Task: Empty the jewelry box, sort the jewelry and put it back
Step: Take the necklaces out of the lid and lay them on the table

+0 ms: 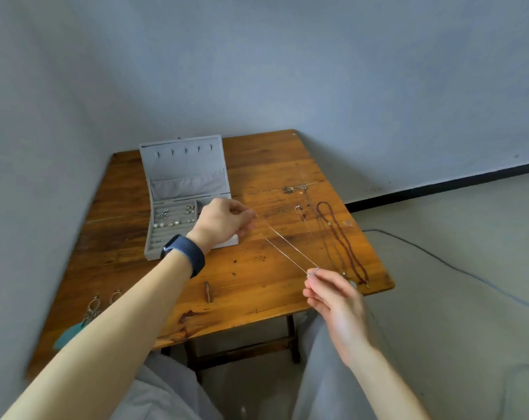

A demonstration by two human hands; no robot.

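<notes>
A grey jewelry box [178, 189] stands open at the back left of the wooden table [257, 286], with earrings and pearls in its slotted tray. A thin silver chain necklace [287, 247] is stretched taut between my two hands above the table. My left hand [227, 222] pinches one end just in front of the box's right side. My right hand [333, 295] pinches the other end, with its small pendant, near the table's front right. A dark red beaded necklace [342, 241] and other thin chains [305, 219] lie straight on the right of the table.
Dangly earrings [95, 307] and a turquoise feather piece [70, 333] lie at the table's front left edge. Walls meet close behind and to the left. A cable [457, 268] runs across the floor on the right. My knees sit under the front edge.
</notes>
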